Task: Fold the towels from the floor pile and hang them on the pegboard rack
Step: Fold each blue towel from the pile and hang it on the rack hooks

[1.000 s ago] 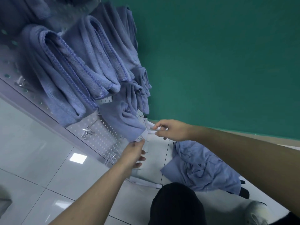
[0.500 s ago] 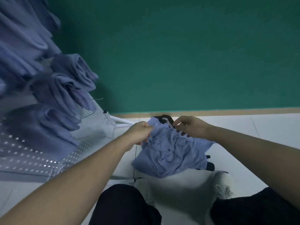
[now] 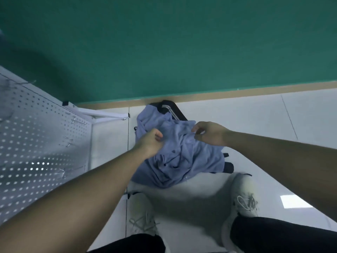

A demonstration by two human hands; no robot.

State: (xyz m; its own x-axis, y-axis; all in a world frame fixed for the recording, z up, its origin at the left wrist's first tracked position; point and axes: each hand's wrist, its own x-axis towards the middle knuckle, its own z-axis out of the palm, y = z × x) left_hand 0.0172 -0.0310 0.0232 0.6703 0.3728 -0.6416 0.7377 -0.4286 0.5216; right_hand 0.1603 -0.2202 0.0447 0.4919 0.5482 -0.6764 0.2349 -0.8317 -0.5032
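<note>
A towel is being picked from the floor pile [image 3: 179, 157] — pinched by the left hand [image 3: 150, 142] at nine o'clock and the right hand [image 3: 209, 133] at two; lifting and spreading are called for next.

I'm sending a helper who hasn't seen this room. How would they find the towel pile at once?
Follow the green wall down to its tan skirting, just right of the white pegboard rack. The towel pile lies there on the white floor: crumpled light blue cloth over a black bag.
</note>
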